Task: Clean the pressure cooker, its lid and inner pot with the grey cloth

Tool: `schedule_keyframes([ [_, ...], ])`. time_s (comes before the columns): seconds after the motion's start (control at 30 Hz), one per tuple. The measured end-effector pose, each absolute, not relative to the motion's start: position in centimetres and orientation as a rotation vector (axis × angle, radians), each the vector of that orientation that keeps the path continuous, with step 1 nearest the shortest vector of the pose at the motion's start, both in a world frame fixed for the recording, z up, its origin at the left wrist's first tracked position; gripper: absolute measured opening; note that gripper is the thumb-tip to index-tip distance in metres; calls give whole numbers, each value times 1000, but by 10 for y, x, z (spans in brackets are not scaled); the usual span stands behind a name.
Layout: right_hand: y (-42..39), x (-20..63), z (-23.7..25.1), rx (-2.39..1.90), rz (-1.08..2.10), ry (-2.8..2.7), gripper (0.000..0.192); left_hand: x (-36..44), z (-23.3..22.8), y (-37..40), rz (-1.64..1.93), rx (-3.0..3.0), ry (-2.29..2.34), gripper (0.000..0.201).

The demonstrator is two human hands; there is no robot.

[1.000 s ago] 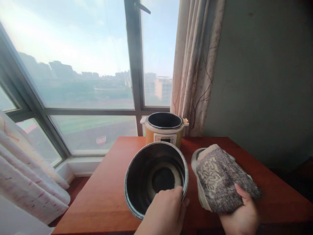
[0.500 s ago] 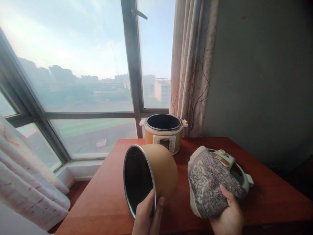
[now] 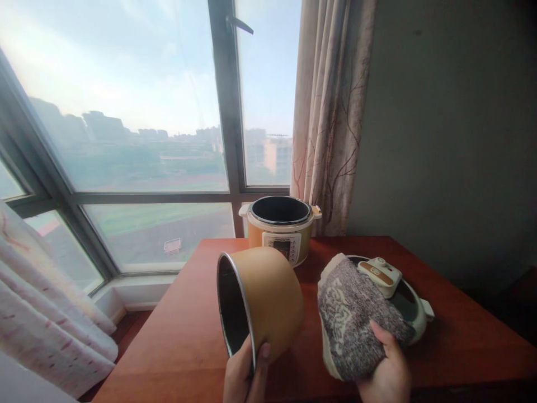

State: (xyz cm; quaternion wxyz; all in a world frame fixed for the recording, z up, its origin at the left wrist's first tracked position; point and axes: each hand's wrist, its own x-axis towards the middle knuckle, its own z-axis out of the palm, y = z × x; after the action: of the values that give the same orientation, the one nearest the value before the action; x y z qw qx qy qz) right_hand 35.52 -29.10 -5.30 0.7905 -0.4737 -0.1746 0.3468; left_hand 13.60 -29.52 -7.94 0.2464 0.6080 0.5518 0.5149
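My left hand (image 3: 243, 375) grips the rim of a tan inner pot (image 3: 268, 299) with a dark inside. The pot is tipped on its side, mouth facing left, held just above the red-brown table (image 3: 176, 336). My right hand (image 3: 384, 372) holds a grey patterned cloth (image 3: 350, 316), which is draped over the left part of the cooker lid (image 3: 398, 291) lying on the table. The lid's white knob shows past the cloth. Behind the pot stands the yellow cooker body (image 3: 280, 226), empty and uncovered.
A large window (image 3: 126, 140) fills the left and back. A patterned curtain (image 3: 331, 112) hangs behind the cooker, beside a grey wall (image 3: 453, 140). Another light curtain (image 3: 37, 313) hangs at the lower left. The table's left edge drops toward the window sill.
My left hand has turned the inner pot from mouth-up to lying sideways, tan outside now showing. My right hand has drawn the cloth slightly left, baring more of the lid.
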Motion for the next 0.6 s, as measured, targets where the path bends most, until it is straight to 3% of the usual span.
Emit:
schedule_keyframes([
  [0.3,-291,352,-57,-1052,770,-406,65,134,-77,-288,1361,1651,1339,58],
  [0.6,-275,300,-62,-1157,822,-645,65,161,-84,-281,1565,1542,1299,56],
])
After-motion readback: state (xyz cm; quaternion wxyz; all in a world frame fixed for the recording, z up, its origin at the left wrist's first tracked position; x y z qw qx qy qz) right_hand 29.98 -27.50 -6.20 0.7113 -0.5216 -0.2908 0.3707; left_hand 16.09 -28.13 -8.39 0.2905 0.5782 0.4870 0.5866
